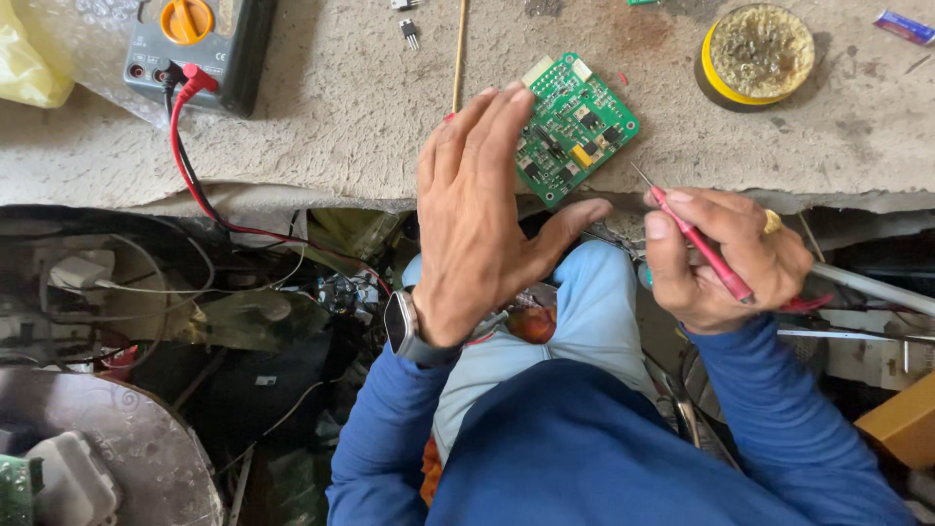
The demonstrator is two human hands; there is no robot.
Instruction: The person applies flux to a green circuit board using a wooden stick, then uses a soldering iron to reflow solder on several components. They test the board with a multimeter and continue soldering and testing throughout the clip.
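Right hand (726, 258) pinches a red probe (696, 239), tip raised just off the bench's front edge; left hand (477, 209) flat, fingers together, empty, beside the green circuit board (575, 127) at that edge; probe not yet on board; multimeter (195, 44) at far-left corner.

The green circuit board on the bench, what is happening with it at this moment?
A person sits at a rough bench. The right hand holds a red probe, its metal tip pointing toward the green circuit board without touching it. The left hand is open and raised in front of the board, holding nothing. A multimeter with red and black leads lies at the far left.
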